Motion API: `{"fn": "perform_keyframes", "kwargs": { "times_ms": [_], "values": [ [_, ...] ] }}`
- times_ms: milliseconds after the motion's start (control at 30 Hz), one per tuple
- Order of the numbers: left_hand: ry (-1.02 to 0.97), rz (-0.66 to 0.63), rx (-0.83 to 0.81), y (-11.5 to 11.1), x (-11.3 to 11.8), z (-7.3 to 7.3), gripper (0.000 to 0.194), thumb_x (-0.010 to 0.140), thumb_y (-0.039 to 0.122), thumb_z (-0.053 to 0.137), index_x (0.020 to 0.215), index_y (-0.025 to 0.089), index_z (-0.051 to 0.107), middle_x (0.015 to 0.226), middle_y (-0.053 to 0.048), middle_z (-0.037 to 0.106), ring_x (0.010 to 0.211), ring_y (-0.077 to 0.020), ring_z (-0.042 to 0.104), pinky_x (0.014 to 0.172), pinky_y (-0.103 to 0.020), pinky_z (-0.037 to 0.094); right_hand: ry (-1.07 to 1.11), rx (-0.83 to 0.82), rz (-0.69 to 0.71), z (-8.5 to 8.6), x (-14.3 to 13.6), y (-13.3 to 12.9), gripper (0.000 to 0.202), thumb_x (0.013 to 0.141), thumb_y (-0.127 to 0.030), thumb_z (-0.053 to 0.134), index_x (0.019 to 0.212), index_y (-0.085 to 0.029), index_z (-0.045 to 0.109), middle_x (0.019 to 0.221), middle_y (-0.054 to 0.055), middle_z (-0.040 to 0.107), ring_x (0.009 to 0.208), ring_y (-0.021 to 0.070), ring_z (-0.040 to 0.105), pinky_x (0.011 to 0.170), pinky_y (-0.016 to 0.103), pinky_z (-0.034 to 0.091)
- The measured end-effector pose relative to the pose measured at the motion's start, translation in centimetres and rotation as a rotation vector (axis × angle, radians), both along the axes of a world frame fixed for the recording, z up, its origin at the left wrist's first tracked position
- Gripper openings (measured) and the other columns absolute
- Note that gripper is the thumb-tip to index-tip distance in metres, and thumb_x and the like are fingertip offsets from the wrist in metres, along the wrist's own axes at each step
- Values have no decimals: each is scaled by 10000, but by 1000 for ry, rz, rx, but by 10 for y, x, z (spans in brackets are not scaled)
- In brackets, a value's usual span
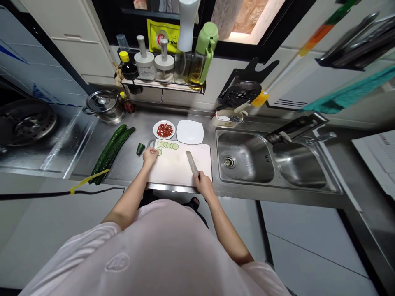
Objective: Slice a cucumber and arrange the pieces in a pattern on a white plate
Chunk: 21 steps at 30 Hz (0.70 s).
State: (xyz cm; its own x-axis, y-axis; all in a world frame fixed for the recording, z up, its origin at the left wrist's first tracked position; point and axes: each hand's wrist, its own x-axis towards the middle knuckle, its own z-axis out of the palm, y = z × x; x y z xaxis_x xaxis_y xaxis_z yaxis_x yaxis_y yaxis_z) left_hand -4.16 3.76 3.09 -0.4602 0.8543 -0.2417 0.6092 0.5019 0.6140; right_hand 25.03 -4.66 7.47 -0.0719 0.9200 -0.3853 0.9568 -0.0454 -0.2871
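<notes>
A white cutting board (175, 168) lies on the steel counter. Along its upper left runs a row of overlapping cucumber slices (167, 145), with more slices (159, 151) just below the row's left end. My left hand (149, 156) touches these lower slices with its fingers pressed together at the board's left edge. My right hand (203, 183) grips the handle of a knife (191, 163), whose blade lies over the right part of the board and points away from me. A dark green cucumber end (140, 149) sits left of the board.
Behind the board are a plate of chopped red pieces (164, 130) and a white square plate (190, 132). Whole cucumbers (112, 152) and a steel pot (105, 107) stand left. A double sink (247, 158) is right. Bottles line a shelf (163, 85) above.
</notes>
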Motion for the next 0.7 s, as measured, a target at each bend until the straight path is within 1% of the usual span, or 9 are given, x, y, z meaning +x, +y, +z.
{"fn": "perform_keyframes", "kwargs": {
  "times_ms": [67,133,333,533,700],
  "values": [
    [47,16,36,-1,0,1,232,753,293,522,940,170,581,768,-11,645,675,-107,573,668,-205,415,-3,1,2,0,0,0,297,953,-361,319,1069,-166,510,878,88,650,822,193,598,627,236,309],
    [112,0,52,-3,1,4,224,757,280,511,945,185,591,769,-8,640,701,-120,576,691,-214,413,1,-4,4,1,0,0,299,956,-359,314,1074,-164,507,882,89,649,824,191,595,633,236,310],
    [246,-74,7,-12,7,14,242,810,292,452,971,211,612,823,-50,649,812,-186,594,755,-261,411,-20,-29,-6,5,-2,1,305,958,-356,312,1086,-158,507,908,92,648,847,192,596,645,237,316],
    [274,-105,-7,-13,6,13,270,827,295,420,992,205,613,882,-86,644,845,-211,588,782,-288,406,-20,-24,9,3,-3,2,291,961,-342,305,1097,-163,490,913,88,651,862,192,595,658,240,318],
    [249,-123,26,-12,11,16,265,826,285,426,1001,206,608,902,-83,636,867,-215,580,794,-291,411,-27,-15,26,0,-2,2,278,968,-336,277,1080,-168,468,914,88,644,857,194,595,656,247,323]
  ]
}}
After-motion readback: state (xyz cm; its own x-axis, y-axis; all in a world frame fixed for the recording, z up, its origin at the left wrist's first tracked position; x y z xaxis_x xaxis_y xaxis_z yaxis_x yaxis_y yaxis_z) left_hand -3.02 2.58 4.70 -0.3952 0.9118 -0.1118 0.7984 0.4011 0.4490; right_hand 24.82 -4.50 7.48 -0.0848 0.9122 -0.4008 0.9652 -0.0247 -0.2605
